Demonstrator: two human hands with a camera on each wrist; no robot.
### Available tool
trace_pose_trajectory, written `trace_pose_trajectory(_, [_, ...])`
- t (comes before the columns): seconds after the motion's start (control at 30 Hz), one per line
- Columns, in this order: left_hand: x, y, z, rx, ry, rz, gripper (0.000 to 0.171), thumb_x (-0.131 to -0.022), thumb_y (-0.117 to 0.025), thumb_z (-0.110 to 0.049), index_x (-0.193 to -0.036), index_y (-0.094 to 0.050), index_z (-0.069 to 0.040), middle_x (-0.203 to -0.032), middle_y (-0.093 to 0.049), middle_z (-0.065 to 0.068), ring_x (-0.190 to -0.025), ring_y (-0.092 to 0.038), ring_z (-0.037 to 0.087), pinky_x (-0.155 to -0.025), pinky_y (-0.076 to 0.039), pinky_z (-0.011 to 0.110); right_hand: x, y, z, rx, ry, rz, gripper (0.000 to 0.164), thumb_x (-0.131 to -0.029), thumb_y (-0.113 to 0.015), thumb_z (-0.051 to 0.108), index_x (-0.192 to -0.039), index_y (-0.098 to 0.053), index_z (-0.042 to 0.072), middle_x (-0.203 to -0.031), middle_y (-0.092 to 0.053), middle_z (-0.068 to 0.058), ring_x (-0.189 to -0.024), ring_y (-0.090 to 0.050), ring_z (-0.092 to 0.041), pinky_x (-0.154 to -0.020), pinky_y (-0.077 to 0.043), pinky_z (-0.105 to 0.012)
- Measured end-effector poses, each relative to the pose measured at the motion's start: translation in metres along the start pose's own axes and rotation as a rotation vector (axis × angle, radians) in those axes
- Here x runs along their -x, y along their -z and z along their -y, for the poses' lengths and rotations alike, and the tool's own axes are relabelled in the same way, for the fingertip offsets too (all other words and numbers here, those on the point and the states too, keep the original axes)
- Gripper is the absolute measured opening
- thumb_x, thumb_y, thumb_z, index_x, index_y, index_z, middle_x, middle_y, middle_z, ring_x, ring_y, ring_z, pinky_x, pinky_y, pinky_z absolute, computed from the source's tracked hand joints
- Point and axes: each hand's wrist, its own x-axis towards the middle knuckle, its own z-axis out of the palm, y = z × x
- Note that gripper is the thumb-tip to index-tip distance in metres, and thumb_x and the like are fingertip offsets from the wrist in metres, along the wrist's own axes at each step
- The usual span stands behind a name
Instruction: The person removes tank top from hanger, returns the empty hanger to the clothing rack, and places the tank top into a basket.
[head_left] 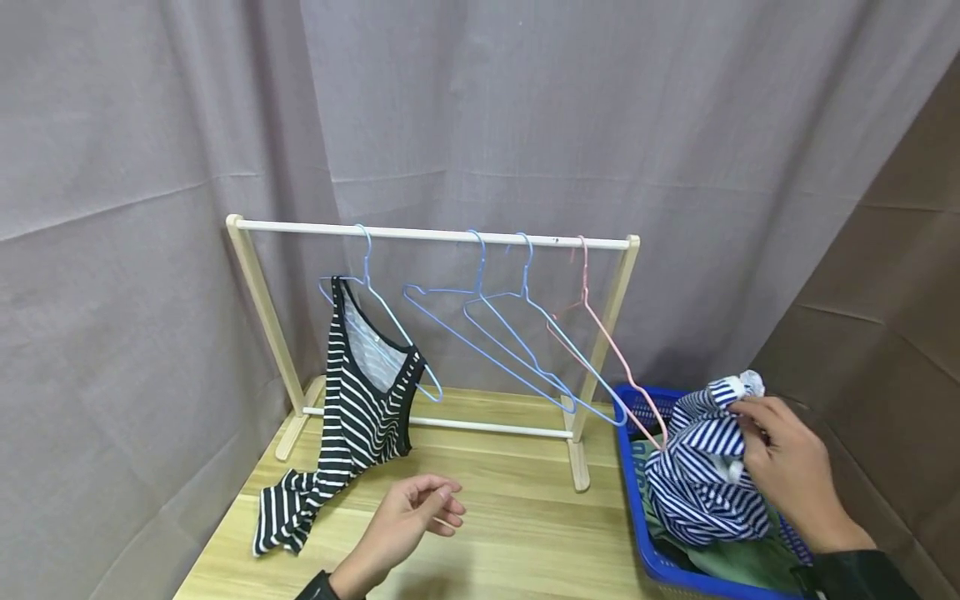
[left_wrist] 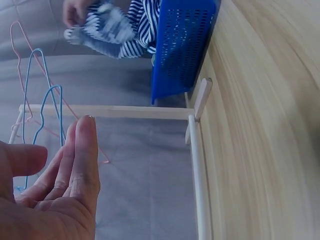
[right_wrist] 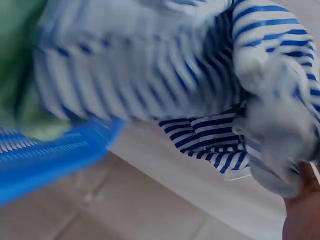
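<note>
Hanging: black-striped top (head_left: 356,408), eight o'clock (lopsided); three hangers (head_left: 526,282) bare.
Basket (head_left: 636,521), four o'clock: green cloth (head_left: 738,567), unhung.
Right hand (head_left: 791,467): pinching blue-striped shirt (head_left: 705,496).
Left hand (head_left: 408,517): loose, empty.

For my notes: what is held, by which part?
The right hand holds a blue-white striped cloth garment near its upper end; the left hand, nothing.

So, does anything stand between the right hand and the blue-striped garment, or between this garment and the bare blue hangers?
Nothing for the right hand: it grips the blue-striped garment. Toward the bare blue hangers, the pink hanger hangs between, its lower corner near the garment.
</note>
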Motion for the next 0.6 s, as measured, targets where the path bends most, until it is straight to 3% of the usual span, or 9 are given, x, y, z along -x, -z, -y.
trace_pose_trajectory(0.1, [0.001,0.001,0.000,0.002,0.003,-0.007,0.034,-0.111,-0.057,-0.018,-0.126,-0.065,0.011,-0.107,-0.078,0.023,-0.087,-0.077,0.012,-0.078,-0.069,0.026,0.015,-0.016,0.001,0.045,0.010,0.126,0.024,-0.094,-0.067,-0.006,-0.112,-0.076,0.007,-0.118,-0.073,-0.012,-0.104,-0.066,-0.031,-0.079,-0.052,-0.042])
trace_pose_trajectory(0.17, [0.001,0.001,0.000,0.002,0.004,-0.010,0.034,-0.111,-0.056,-0.018,-0.125,-0.066,0.011,-0.106,-0.078,0.022,-0.086,-0.077,0.012,-0.078,-0.069,0.026,0.023,-0.026,0.001,0.054,0.027,0.200,0.025,-0.092,-0.071,-0.005,-0.112,-0.076,0.007,-0.118,-0.073,-0.013,-0.105,-0.069,-0.039,-0.078,-0.054,-0.055])
trace_pose_trajectory(0.27, [0.001,0.000,0.000,0.007,0.008,-0.008,0.034,-0.110,-0.058,-0.018,-0.126,-0.066,0.011,-0.105,-0.078,0.021,-0.086,-0.077,0.012,-0.077,-0.069,0.025,0.030,-0.037,0.002,0.046,0.006,0.335,0.027,-0.093,-0.075,0.001,-0.119,-0.074,0.004,-0.123,-0.073,-0.019,-0.113,-0.069,-0.045,-0.088,-0.056,-0.063])
trace_pose_trajectory(0.4, [0.003,0.001,0.001,0.017,0.011,-0.001,0.036,-0.109,-0.061,-0.019,-0.128,-0.065,0.011,-0.106,-0.078,0.021,-0.087,-0.077,0.012,-0.077,-0.069,0.025,0.032,-0.044,0.001,0.043,-0.079,0.539,0.045,-0.096,-0.076,0.016,-0.135,-0.066,-0.004,-0.137,-0.066,-0.032,-0.128,-0.059,-0.057,-0.102,-0.049,-0.075])
trace_pose_trajectory(0.6, [0.007,0.003,0.004,0.023,0.020,0.003,0.039,-0.108,-0.062,-0.021,-0.131,-0.063,0.011,-0.108,-0.078,0.022,-0.088,-0.077,0.012,-0.078,-0.068,0.025,0.030,-0.052,-0.012,0.054,-0.134,0.823,0.072,-0.093,-0.082,0.031,-0.144,-0.056,-0.011,-0.144,-0.057,-0.042,-0.131,-0.056,-0.063,-0.104,-0.050,-0.076])
